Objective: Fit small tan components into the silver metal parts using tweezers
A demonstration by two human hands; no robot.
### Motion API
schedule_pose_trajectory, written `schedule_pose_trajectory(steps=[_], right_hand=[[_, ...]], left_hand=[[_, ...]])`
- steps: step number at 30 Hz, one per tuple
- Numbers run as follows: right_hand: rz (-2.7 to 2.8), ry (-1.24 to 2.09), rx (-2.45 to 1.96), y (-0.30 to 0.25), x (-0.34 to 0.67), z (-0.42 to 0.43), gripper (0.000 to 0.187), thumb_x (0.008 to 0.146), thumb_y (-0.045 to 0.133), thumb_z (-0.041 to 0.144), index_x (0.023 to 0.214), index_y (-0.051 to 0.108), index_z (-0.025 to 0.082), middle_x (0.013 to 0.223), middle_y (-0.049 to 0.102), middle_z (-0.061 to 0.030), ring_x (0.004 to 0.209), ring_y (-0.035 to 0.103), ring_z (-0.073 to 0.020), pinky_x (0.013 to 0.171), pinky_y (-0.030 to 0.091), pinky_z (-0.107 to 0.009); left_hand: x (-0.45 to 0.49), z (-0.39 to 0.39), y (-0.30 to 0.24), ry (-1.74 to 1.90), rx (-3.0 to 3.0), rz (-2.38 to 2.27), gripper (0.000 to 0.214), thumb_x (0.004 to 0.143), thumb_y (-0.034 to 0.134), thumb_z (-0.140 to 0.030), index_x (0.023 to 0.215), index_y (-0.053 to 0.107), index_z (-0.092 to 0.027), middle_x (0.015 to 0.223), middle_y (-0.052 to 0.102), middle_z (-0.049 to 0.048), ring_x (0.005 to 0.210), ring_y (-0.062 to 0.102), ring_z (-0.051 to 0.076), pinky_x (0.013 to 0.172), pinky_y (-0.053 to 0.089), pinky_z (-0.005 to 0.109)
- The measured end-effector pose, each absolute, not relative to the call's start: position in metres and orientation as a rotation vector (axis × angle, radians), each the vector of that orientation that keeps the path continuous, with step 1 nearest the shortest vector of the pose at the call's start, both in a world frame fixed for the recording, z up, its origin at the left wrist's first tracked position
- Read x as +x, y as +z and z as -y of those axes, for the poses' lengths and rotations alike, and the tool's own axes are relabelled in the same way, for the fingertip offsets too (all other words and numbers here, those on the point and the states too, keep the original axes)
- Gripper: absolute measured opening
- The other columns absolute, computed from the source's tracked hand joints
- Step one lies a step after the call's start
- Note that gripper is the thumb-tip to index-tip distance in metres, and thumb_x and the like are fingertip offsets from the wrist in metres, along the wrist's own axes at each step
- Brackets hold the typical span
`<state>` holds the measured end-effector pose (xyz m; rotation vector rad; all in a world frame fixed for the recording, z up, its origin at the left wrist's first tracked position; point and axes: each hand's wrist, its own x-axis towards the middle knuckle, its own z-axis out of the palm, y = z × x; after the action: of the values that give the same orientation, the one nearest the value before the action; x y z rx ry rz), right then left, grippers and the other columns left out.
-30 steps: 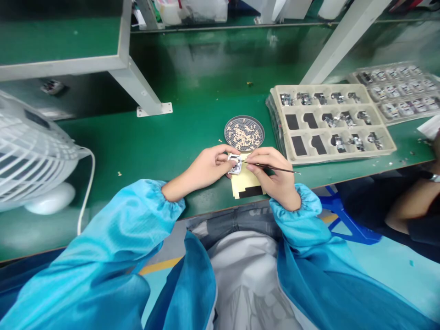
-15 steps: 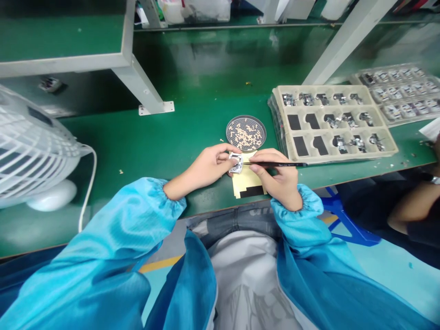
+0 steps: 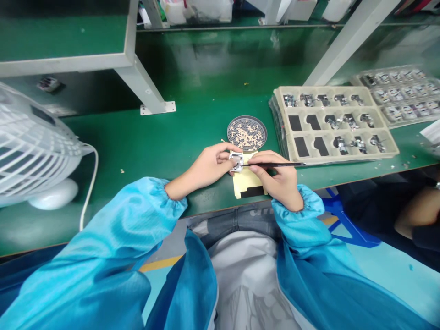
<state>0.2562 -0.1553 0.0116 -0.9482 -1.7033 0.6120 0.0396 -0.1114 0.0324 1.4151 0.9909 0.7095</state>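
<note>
My left hand is closed on a small white-framed part with metallic pieces inside, gripping its left side. In my right hand is a thin black tool, tweezers or a brush by its shape, held like a pen. Its tip points left at the part; whether it touches cannot be made out. Beneath both hands lies a yellow paper sheet with a black strip at its near edge. Just beyond them sits a round dark perforated dish scattered with small beige pieces.
A pale compartment tray with metal parts and black pads stands at right, another filled tray behind it. A white fan with a cable occupies the left. A shelf leg is bolted to the green bench. Someone's arm shows at right.
Both hands stay almost in place, still holding the part and the black tool. The tool has shifted very slightly at the part. The view has moved a little.
</note>
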Motion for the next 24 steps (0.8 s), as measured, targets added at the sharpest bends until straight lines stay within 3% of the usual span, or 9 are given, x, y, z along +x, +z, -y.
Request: schedule_pose_trajectory(steps=[7, 12, 24], right_hand=[[1.634, 0.748, -0.928, 0.015, 0.256, 0.158, 0.011, 0.095, 0.076, 0.022, 0.104, 0.079, 0.027, 0.102, 0.078, -0.0049, 0.1, 0.074, -0.0229, 0.09, 0.061, -0.04], [1.561, 0.781, -0.926, 0.016, 0.258, 0.16, 0.009, 0.093, 0.077, 0.023, 0.102, 0.08, 0.026, 0.098, 0.079, -0.0054, 0.093, 0.074, -0.0224, 0.081, 0.062, -0.037], [1.564, 0.588, -0.826, 0.016, 0.257, 0.158, 0.024, 0.085, 0.086, 0.017, 0.103, 0.081, 0.031, 0.102, 0.082, -0.0023, 0.097, 0.077, -0.0237, 0.091, 0.064, -0.043]], left_hand=[[0.039, 0.11, 0.039, 0.688, 1.368, -1.041, 0.03, 0.088, 0.068, -0.016, 0.118, 0.067, -0.012, 0.07, 0.073, 0.0015, 0.053, 0.062, 0.01, 0.045, 0.039, 0.017], [0.039, 0.108, 0.036, 0.707, 1.368, -1.033, 0.033, 0.088, 0.07, -0.019, 0.119, 0.067, -0.011, 0.07, 0.073, 0.0021, 0.052, 0.06, 0.01, 0.044, 0.038, 0.017], [0.042, 0.119, 0.036, 0.668, 1.303, -0.758, 0.039, 0.086, 0.078, -0.024, 0.122, 0.067, -0.011, 0.094, 0.079, 0.0089, 0.074, 0.072, 0.016, 0.057, 0.049, 0.021]])
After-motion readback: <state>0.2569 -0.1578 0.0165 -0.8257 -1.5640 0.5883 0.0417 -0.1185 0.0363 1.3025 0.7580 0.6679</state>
